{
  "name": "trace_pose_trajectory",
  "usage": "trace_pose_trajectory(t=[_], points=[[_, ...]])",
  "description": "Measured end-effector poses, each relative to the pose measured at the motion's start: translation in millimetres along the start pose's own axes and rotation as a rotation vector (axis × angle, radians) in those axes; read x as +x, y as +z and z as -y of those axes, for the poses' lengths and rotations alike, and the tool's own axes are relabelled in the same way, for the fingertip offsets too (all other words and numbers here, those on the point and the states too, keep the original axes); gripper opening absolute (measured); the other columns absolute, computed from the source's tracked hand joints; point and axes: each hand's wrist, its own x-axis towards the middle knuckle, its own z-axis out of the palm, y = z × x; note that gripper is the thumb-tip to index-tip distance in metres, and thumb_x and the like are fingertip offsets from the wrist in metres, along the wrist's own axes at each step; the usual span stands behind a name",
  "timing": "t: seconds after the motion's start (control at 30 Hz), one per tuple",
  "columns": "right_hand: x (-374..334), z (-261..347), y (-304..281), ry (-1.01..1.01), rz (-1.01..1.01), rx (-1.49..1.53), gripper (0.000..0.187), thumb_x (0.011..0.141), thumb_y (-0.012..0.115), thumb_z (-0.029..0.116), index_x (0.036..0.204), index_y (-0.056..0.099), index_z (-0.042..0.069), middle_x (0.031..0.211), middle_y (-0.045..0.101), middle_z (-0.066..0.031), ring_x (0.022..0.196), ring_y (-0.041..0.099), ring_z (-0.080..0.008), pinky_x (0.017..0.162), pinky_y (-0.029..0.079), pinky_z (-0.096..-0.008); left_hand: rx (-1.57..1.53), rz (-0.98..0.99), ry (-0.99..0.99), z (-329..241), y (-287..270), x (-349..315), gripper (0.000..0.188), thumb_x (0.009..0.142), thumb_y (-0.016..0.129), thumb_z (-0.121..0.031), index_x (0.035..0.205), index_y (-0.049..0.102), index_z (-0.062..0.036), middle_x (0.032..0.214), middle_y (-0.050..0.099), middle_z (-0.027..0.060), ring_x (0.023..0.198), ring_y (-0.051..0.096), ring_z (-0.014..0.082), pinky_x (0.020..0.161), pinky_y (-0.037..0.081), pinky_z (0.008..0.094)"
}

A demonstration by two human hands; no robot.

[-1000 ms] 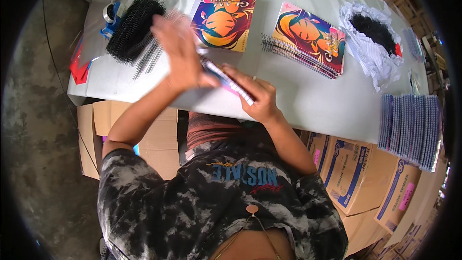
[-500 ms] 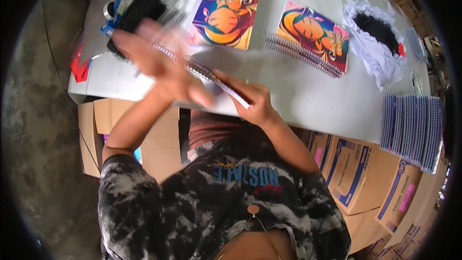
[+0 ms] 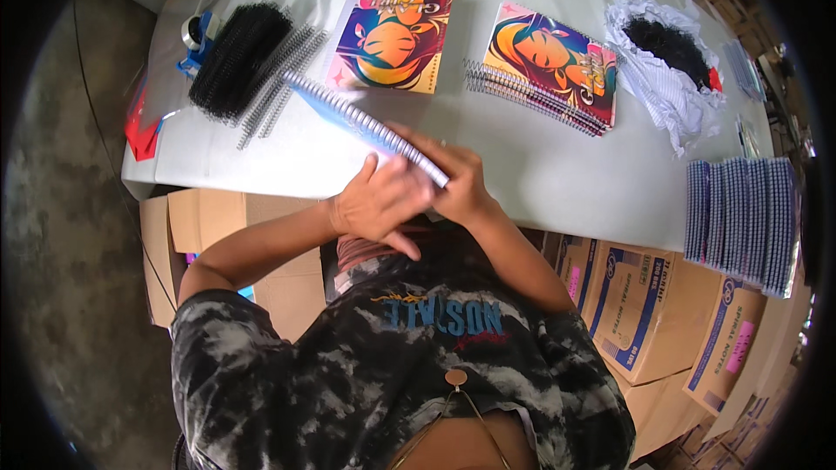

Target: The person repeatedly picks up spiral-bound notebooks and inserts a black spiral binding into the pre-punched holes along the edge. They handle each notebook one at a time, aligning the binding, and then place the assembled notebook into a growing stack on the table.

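A spiral notebook is held tilted over the front of the table, its coiled spine facing up. Around its lower right end closes my right hand. My left hand, slightly blurred, lies against the coil near that same end, fingers stretched out and thumb raised. Beyond the notebook lie a pile of black plastic coils and several loose coils. Notebooks with an illustrated cover sit at the middle back. To their right is a stack of coiled notebooks with similar covers.
A blue tape dispenser stands left of the coils, above a red item. White crumpled cloth with black coils lies at right. Bound notebooks stand stacked at the right edge. Cardboard boxes sit below the table.
My left hand has swept down from the notebook's upper end to its lower end by my right hand. The notebook has turned, showing more of its spine and a light blue side.
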Motion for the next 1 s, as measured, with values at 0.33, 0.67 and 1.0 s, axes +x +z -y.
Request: trace_pose_trajectory(t=[0.33,0.67,1.0], points=[[6,11,-1,-0.023,-0.029,0.158,0.056,0.076,0.065,0.017,0.126,0.045,0.003,0.120,0.050,-0.0224,0.110,0.050,-0.0366,0.089,0.042,-0.0382,0.062,-0.106,-0.188,-17,-2,25,0.101,0.075,0.047,-0.068,0.134,0.020,0.0082,0.137,0.010,0.0380,0.127,0.015,0.0515,0.100,0.015,0.0595],[53,73,-74,0.337,0.008,-0.034,0.025,0.083,0.060,0.018,0.101,0.058,0.000,0.085,0.059,-0.0044,0.081,0.054,-0.0145,0.074,0.042,-0.0287,-0.838,-0.349,-1.120,-11,-75,121,0.021,0.090,0.052,-0.013,0.099,0.060,0.0038,0.090,0.065,0.0076,0.076,0.058,0.0084,0.071,0.045,0.0206],[21,30,-88,0.547,-0.099,-0.043,0.017,0.079,0.066,0.012,0.088,0.062,-0.003,0.068,0.062,-0.0066,0.058,0.051,-0.0054,0.053,0.042,-0.0236,-1.634,-0.296,-1.143,29,-10,116,0.019,0.085,0.060,-0.009,0.102,0.061,0.0002,0.090,0.064,0.0041,0.081,0.057,0.0080,0.076,0.046,0.0218]])
